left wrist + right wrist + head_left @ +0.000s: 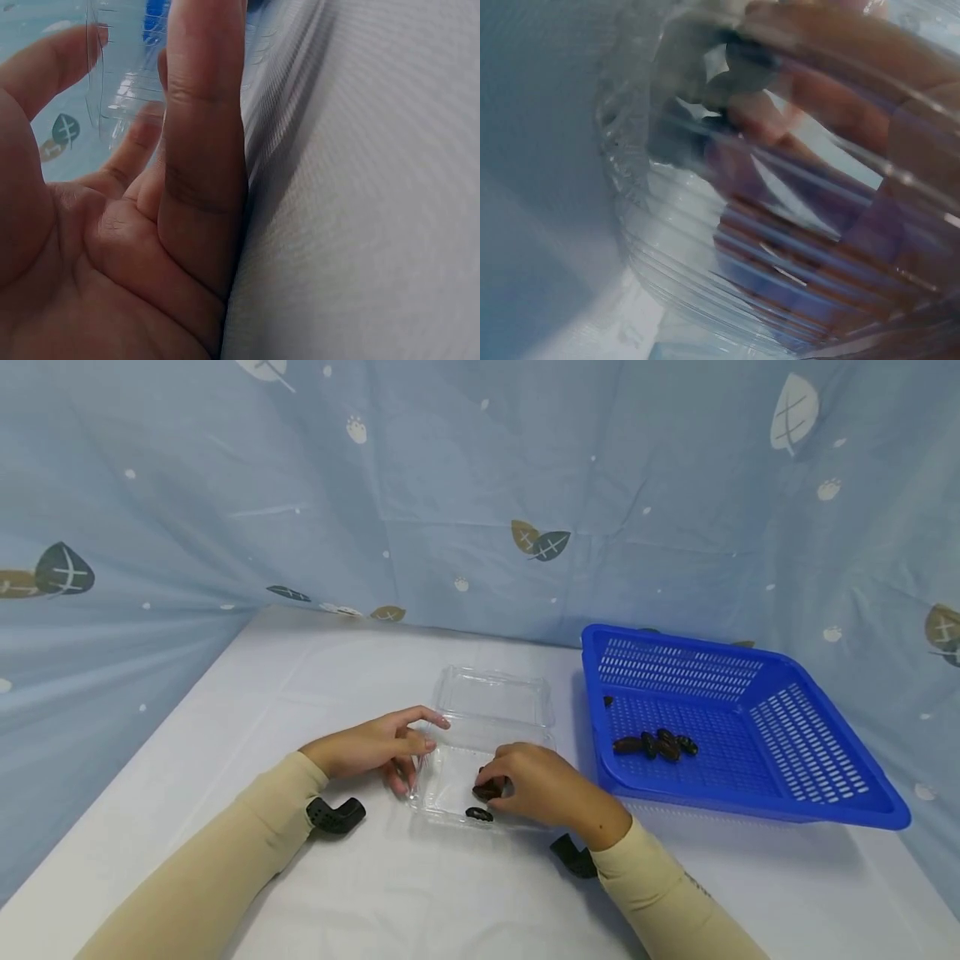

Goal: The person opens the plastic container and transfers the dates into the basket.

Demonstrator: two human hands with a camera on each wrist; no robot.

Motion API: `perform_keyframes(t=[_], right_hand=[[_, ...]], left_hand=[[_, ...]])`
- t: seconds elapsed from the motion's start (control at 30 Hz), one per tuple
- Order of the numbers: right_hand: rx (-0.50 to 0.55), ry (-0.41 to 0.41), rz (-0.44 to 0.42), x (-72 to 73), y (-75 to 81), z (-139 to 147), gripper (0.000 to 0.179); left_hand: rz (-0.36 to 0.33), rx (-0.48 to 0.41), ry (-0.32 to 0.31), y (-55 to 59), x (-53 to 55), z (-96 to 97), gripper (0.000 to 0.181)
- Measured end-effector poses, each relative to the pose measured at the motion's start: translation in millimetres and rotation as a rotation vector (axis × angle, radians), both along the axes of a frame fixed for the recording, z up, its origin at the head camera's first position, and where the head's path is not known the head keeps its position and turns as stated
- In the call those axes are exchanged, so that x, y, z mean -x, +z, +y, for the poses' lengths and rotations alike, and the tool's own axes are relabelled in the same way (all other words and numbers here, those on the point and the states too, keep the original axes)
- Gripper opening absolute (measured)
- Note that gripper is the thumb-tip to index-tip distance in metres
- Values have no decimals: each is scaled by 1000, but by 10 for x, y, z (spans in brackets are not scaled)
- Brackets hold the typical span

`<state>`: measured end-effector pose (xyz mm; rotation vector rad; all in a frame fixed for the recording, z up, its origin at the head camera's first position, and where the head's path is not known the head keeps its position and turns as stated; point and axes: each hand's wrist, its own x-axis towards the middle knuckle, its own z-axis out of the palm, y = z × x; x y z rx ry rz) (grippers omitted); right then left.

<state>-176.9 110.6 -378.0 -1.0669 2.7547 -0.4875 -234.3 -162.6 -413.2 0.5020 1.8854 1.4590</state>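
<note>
A clear plastic clamshell box [450,777] lies with its lid [492,695] folded back. My left hand [375,747] rests at the box's left edge, fingers spread, with the thumb and index fingertips at the rim. In the left wrist view, its fingers [202,127] extend beside the clear plastic wall [124,82]. Inside the box, my right hand [536,783] pinches a dark brown date [487,790] near the bottom. Another dark date [479,814] lies by the front wall. The right wrist view looks through ribbed plastic at dark dates [676,112] beside the fingers.
A blue perforated basket [750,806] stands to the right, with several dates [667,747] inside. Black curved pieces [336,816] sit by both wrists. White cloth [360,893] covers the table, and a blue leaf-patterned curtain [450,485] hangs behind it.
</note>
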Motion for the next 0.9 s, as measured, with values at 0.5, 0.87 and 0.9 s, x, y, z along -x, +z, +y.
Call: perform_keyframes(t=[0.5, 0.87, 0.9], right_hand=[[100, 8, 22, -23, 65, 16, 20], [428, -45, 348, -122, 337, 227, 28], [446, -57, 391, -123, 365, 279, 29]], left_hand=[[26, 23, -6, 22, -19, -4, 49], [39, 13, 16, -6, 1, -10, 47], [43, 17, 20, -8, 9, -10, 47]])
